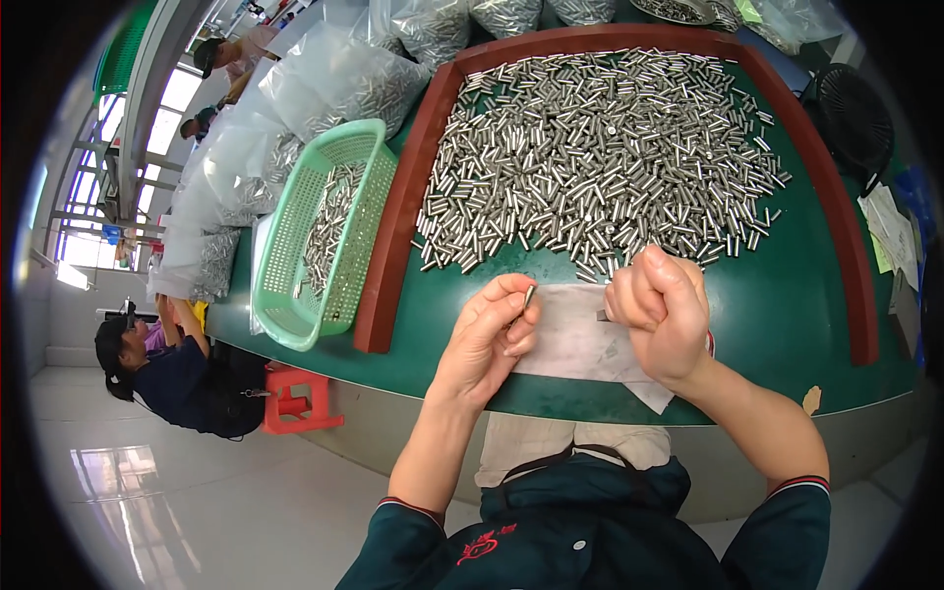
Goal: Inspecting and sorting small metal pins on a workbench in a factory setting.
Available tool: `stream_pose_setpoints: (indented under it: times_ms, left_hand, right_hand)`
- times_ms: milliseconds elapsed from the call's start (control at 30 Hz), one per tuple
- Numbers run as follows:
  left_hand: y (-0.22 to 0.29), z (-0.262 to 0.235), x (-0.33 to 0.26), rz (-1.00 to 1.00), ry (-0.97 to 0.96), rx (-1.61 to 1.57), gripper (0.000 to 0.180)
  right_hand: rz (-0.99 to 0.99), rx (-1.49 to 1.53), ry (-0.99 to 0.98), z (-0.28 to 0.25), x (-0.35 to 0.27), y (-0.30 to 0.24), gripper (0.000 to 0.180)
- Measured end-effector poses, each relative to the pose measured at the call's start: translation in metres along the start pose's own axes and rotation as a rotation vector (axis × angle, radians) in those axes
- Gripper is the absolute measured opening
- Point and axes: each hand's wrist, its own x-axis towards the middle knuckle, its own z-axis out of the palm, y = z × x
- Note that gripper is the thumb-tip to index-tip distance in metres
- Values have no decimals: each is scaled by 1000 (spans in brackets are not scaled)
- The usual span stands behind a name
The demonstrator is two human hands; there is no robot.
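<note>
My left hand [484, 339] pinches a small metal pin [529, 295] between thumb and fingertips, its end pointing up. My right hand [664, 313] is curled into a fist, and the grey end of another metal pin [602, 316] sticks out on its left side; whether more pins are inside is hidden. Both hands hover over a whitish cloth [570, 344] spread near the table's front edge. Just beyond them lies a wide heap of loose metal pins [600, 147], its nearest pins close to my right knuckles.
A red-brown wooden frame [403, 221] borders the heap on three sides. Left of it, a green plastic basket [285, 320] holds some pins. Clear bags of pins [334, 84] line the far left. A black fan [854, 118] stands at right. A person [177, 369] sits at far left.
</note>
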Motion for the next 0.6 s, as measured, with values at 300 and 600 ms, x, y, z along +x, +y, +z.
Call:
stream_pose_setpoints:
  times_ms: [300,600]
  left_hand:
    - [3,3,1,-11,22,49,17]
    - [9,2,6,26,-48,69,23]
  right_hand:
    - [1,1,4,0,2,-1,43]
    - [2,14,33,0,1,-1,43]
